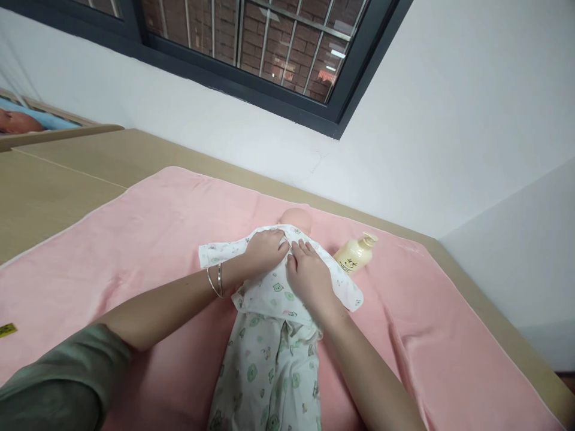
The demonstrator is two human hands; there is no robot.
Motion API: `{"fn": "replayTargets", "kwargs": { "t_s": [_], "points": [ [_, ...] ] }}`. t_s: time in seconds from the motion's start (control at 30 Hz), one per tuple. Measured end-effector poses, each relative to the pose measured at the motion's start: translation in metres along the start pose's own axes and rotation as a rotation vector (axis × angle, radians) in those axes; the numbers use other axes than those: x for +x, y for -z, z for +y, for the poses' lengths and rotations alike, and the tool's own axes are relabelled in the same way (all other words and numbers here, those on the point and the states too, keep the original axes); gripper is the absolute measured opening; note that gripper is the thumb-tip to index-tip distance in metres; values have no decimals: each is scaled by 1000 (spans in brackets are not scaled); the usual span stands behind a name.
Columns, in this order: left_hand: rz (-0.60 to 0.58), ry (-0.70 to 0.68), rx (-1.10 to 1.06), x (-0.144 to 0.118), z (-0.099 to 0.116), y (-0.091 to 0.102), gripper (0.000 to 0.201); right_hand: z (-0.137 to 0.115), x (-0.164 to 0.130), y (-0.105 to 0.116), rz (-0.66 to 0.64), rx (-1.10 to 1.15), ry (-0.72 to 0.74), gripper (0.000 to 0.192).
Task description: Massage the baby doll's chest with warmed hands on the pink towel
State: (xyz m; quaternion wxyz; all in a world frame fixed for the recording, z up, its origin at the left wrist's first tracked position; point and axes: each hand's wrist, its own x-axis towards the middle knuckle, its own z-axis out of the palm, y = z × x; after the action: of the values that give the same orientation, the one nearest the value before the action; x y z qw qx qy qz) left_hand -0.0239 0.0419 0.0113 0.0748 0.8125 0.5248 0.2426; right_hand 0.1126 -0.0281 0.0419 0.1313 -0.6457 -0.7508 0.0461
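The baby doll point(274, 311) lies on its back at the centre of the pink towel point(135, 251), head toward 12 o'clock, legs toward 6 o'clock and running out of the bottom edge of the view. It wears a white printed garment point(269, 353) with small green figures; the sleeves spread toward 9 and 3 o'clock. My left hand point(266, 250) rests on the doll's upper chest, fingers curled and pinching the cloth near the neckline; two thin bangles point(215, 281) sit on that wrist. My right hand point(309, 276) lies just beside it at 3 o'clock, palm down on the chest, fingers close together with the tips pressing the fabric edge where the two hands meet. The thumbs are hidden, so I cannot tell the exact grip under the cloth. The doll's bare head point(296, 218) shows just past my fingertips at 12 o'clock. A cream bottle point(356, 254) lies tilted on the towel at 2 o'clock from the doll, near its sleeve. The towel covers a tan table point(58, 179). A white wall point(449, 120) and a dark-framed window point(251, 54) stand beyond at 12 o'clock.
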Motion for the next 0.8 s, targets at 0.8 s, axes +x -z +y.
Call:
{"fn": "replayTargets", "kwargs": {
  "t_s": [0.8],
  "points": [
    [57, -82, 159, -19, 17, -5, 43, 22, 14, 14, -6, 128, -7, 38]
  ]
}}
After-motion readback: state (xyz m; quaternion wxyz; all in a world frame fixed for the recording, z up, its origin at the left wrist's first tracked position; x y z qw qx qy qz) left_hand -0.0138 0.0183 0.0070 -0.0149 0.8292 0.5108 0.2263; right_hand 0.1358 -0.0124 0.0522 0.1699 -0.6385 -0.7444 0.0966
